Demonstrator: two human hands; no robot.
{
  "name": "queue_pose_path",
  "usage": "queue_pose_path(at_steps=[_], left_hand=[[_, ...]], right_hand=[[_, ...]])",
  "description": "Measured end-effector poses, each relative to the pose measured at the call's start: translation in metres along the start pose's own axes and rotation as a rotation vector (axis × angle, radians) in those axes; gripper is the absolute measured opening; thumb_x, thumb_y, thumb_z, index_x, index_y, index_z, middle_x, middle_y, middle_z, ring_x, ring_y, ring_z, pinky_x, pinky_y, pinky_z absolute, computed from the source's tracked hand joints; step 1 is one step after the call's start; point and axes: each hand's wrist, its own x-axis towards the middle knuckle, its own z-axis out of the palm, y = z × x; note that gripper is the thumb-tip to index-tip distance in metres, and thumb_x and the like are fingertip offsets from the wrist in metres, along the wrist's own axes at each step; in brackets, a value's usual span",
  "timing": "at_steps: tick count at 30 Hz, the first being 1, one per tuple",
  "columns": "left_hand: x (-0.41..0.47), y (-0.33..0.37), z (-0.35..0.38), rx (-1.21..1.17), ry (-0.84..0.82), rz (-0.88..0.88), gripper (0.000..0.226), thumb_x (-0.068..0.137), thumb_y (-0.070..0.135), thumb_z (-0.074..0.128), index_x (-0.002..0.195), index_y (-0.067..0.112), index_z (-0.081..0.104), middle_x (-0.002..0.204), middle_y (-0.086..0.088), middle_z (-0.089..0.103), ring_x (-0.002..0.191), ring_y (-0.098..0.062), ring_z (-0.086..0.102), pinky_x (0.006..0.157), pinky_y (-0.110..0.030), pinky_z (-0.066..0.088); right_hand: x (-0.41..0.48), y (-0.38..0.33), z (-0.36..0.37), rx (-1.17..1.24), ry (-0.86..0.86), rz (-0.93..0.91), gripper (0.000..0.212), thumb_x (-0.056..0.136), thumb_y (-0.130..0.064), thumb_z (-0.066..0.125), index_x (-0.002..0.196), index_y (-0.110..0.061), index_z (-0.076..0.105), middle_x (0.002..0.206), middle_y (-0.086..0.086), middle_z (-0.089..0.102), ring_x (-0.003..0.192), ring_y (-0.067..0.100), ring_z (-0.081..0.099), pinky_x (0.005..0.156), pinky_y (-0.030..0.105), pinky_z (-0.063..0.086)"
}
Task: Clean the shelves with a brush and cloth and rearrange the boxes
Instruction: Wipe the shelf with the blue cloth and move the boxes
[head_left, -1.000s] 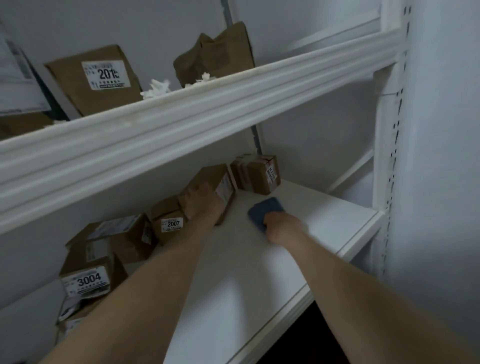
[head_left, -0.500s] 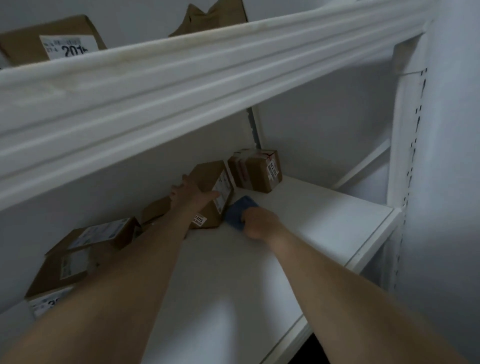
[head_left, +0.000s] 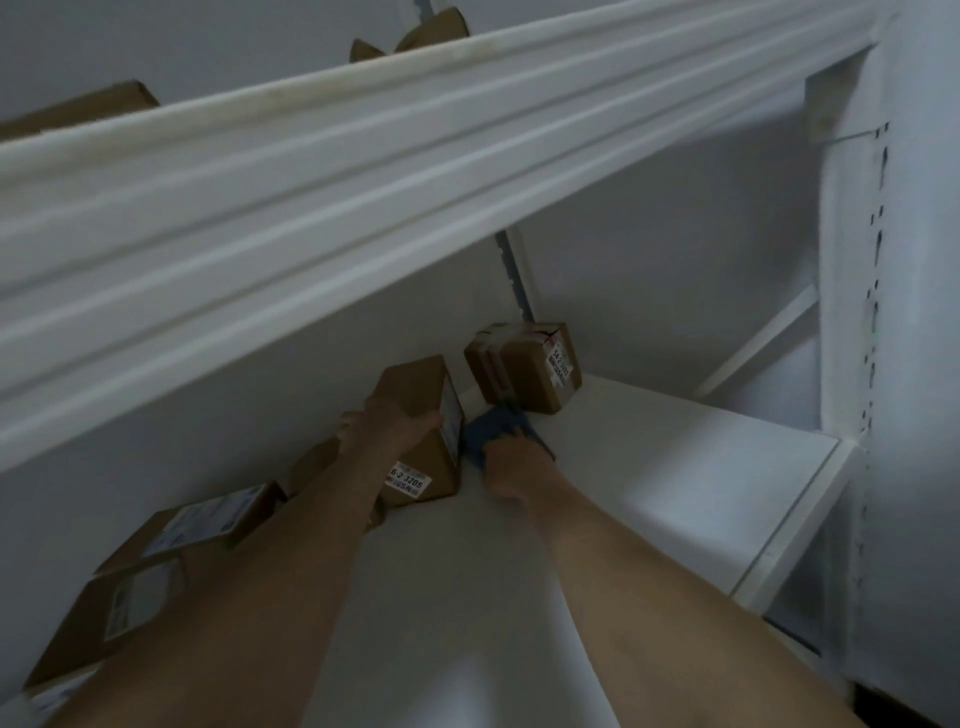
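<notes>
My left hand (head_left: 387, 428) grips the top of a tilted brown cardboard box (head_left: 426, 457) with a white label, near the back wall of the white shelf (head_left: 675, 467). Right beside that box my right hand (head_left: 511, 470) presses a blue cloth (head_left: 485, 428) onto the shelf board. The cloth lies between the tilted box and a smaller taped box (head_left: 524, 371) standing in the back corner. My fingers cover part of the cloth.
More labelled cardboard boxes (head_left: 156, 561) lie at the left of the shelf, partly behind my left arm. The upper shelf's thick white beam (head_left: 415, 156) hangs overhead with boxes (head_left: 410, 36) on it. A white upright post (head_left: 852, 312) bounds the right side.
My right hand has slid the blue cloth back and left, up against the tilted box. My left hand shifted its hold on that box, and my head moved lower and closer under the beam.
</notes>
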Motion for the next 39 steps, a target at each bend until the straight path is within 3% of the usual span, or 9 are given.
queue_pose_path(at_steps=[4,8,16,19,22,26,29,34,39], left_hand=[[0.004,-0.001,-0.031,-0.097,0.186,-0.104,0.089,0.076,0.069,0.052,0.142,0.014,0.031,0.136,-0.013,0.040,0.126,-0.036,0.033,0.106,-0.043,0.030],[0.000,-0.012,-0.055,-0.105,0.319,-0.126,0.099,0.072,0.074,0.050,0.141,0.006,0.032,0.136,-0.021,0.039,0.124,-0.039,0.036,0.103,-0.043,0.031],[-0.022,0.000,-0.046,-0.063,0.177,-0.130,0.093,0.079,0.074,0.040,0.147,0.012,0.026,0.143,-0.014,0.035,0.129,-0.039,0.030,0.109,-0.044,0.027],[-0.034,0.007,-0.039,-0.058,0.100,-0.088,0.083,0.083,0.073,0.033,0.147,0.021,0.027,0.142,-0.011,0.038,0.130,-0.038,0.032,0.110,-0.044,0.023],[-0.053,0.016,-0.030,-0.146,0.055,-0.135,0.077,0.084,0.071,0.034,0.143,0.022,0.034,0.141,-0.011,0.040,0.128,-0.037,0.032,0.106,-0.041,0.023],[-0.064,0.031,-0.021,-0.300,-0.001,-0.081,0.058,0.090,0.057,0.041,0.138,0.023,0.042,0.141,-0.008,0.043,0.129,-0.033,0.036,0.108,-0.038,0.025],[-0.069,0.043,-0.008,-0.450,-0.037,-0.012,0.071,0.083,0.057,0.056,0.141,0.020,0.038,0.142,-0.009,0.042,0.131,-0.031,0.037,0.110,-0.040,0.031],[-0.078,0.067,0.006,-0.325,-0.030,0.020,0.068,0.085,0.052,0.060,0.131,0.004,0.047,0.138,-0.019,0.043,0.132,-0.033,0.033,0.104,-0.039,0.035],[-0.077,0.062,0.010,-0.344,-0.040,0.055,0.047,0.091,0.025,0.058,0.129,-0.003,0.049,0.133,-0.019,0.052,0.122,-0.032,0.050,0.097,-0.031,0.041]], right_hand=[[0.016,-0.002,0.007,0.031,0.021,-0.032,0.050,0.101,-0.029,0.036,0.147,-0.009,0.034,0.155,0.012,0.025,0.143,0.029,0.020,0.116,0.037,0.019],[0.014,-0.028,0.011,0.045,-0.051,-0.112,0.055,0.100,-0.028,0.039,0.151,-0.009,0.026,0.158,0.012,0.016,0.145,0.030,0.014,0.118,0.041,0.017],[-0.027,-0.063,0.009,0.175,-0.340,-0.288,0.033,0.091,-0.021,0.061,0.118,-0.003,0.064,0.120,0.015,0.062,0.108,0.028,0.059,0.094,0.037,0.049],[-0.047,-0.042,0.004,0.318,-0.273,-0.260,0.038,0.079,-0.035,0.075,0.102,-0.005,0.071,0.100,0.007,0.067,0.096,0.021,0.062,0.089,0.036,0.050],[-0.062,-0.003,-0.012,0.222,-0.187,-0.234,0.032,0.077,-0.033,0.075,0.094,-0.006,0.073,0.092,0.007,0.068,0.088,0.021,0.062,0.080,0.033,0.049],[-0.075,0.054,-0.042,0.010,-0.077,-0.033,0.033,0.084,-0.030,0.067,0.105,-0.004,0.068,0.103,0.012,0.068,0.095,0.026,0.063,0.069,0.026,0.043],[-0.081,0.090,-0.056,-0.081,0.018,0.154,0.041,0.089,-0.027,0.055,0.124,-0.006,0.055,0.116,0.016,0.059,0.109,0.030,0.056,0.083,0.034,0.050],[-0.087,0.121,-0.057,-0.159,0.097,0.421,0.045,0.099,-0.022,0.042,0.142,-0.012,0.040,0.149,0.016,0.029,0.136,0.032,0.029,0.110,0.043,0.032],[-0.093,0.100,-0.058,-0.144,0.049,0.469,0.047,0.096,-0.019,0.044,0.142,-0.006,0.040,0.148,0.017,0.032,0.135,0.036,0.031,0.109,0.049,0.033]])
